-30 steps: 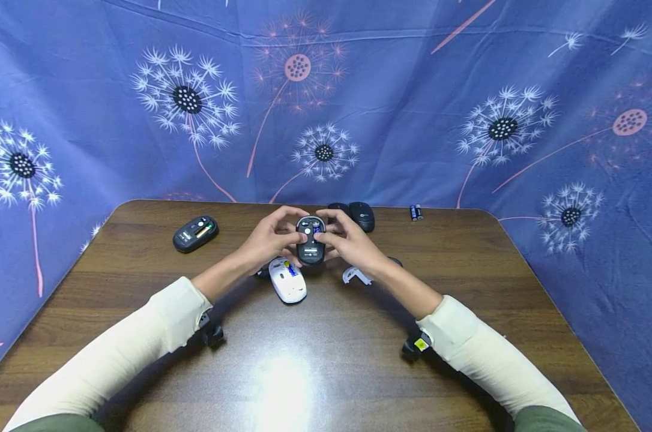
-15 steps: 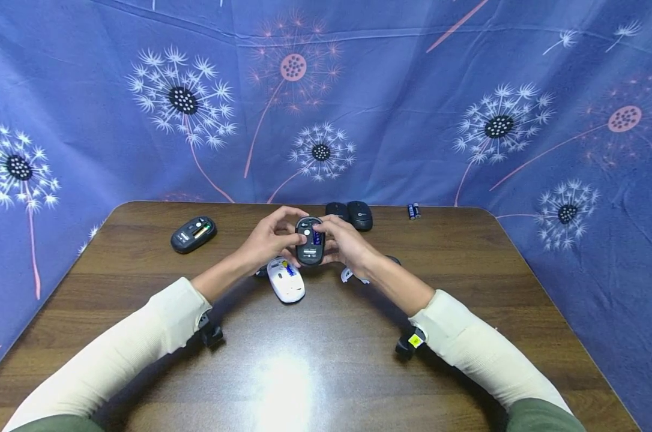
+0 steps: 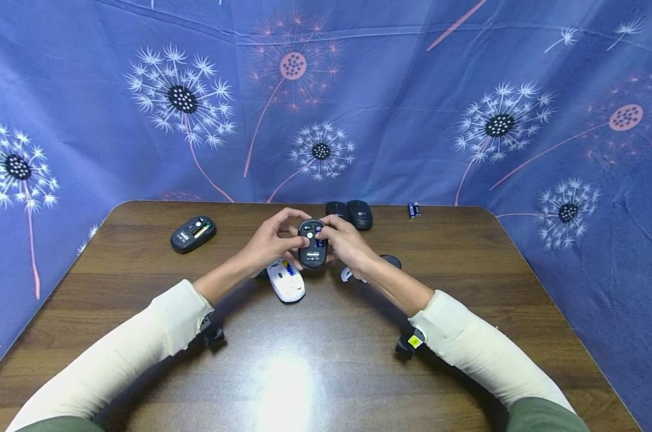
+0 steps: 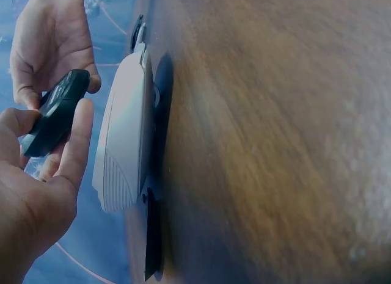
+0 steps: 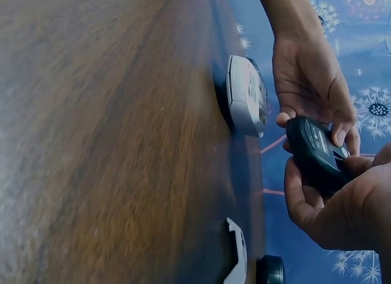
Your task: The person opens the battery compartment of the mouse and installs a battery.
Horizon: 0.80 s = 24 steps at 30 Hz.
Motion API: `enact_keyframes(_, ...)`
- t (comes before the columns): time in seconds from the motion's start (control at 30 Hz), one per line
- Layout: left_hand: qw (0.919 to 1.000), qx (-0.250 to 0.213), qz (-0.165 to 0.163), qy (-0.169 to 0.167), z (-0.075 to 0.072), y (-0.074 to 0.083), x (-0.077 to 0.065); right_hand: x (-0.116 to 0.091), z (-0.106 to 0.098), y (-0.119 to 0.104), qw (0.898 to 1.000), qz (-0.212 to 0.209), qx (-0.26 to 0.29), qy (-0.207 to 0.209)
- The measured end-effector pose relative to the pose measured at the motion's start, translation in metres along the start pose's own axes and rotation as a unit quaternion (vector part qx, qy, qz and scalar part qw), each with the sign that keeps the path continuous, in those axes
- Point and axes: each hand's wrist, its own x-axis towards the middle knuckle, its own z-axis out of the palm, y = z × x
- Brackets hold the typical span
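Note:
Both hands hold a black computer mouse (image 3: pixel 312 257) above the table, underside up, showing its label and battery slot. A blue battery (image 3: pixel 320 243) shows in that slot, partly covered by the right thumb. My left hand (image 3: pixel 268 243) grips the mouse's left side, thumb on the underside and fingers beneath. From the other side, my right hand (image 3: pixel 352 245) grips it, with the thumb at the slot. In the right wrist view, the mouse (image 5: pixel 314 151) is tilted between the hands. Just below the left hand lies a white mouse (image 3: pixel 287 283), underside up, with a blue battery visible.
A black mouse (image 3: pixel 193 234) with its battery slot exposed lies at the back left. Two more dark mice, one of them a black mouse (image 3: pixel 361 215), sit at the back edge near two batteries (image 3: pixel 414 210). A white cover piece (image 3: pixel 347 275) lies by the right wrist.
My right thumb has moved from beside the battery to over its upper part. The right forearm has shifted slightly left; the left hand keeps its grip.

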Motion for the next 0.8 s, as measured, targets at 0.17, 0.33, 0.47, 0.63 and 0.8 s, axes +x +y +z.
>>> enact_keyframes(0.17, 0.9998, 0.008, -0.008, 0.015, 0.005, 0.002, 0.001, -0.002, -0.008, 0.001, 1.0, 0.01, -0.008, -0.001)
enact_keyframes(0.33, 0.9988, 0.003, -0.022, 0.044, 0.013, 0.008, 0.001, -0.007, -0.02, 0.003, 1.0, -0.008, 0.006, 0.013)
enact_keyframes(0.47, 0.9975, -0.009, -0.032, 0.063, 0.019, 0.011, 0.002, -0.014, -0.03, 0.005, 0.999, -0.038, 0.015, 0.023)
enact_keyframes(0.63, 0.9958, -0.027, -0.047, 0.075, 0.026, 0.012, 0.006, -0.025, -0.039, 0.004, 0.999, -0.052, -0.009, 0.01)
enact_keyframes(0.8, 0.9947, -0.041, -0.063, 0.07, 0.037, 0.012, 0.011, -0.033, -0.049, 0.007, 0.999, -0.047, -0.019, 0.006)
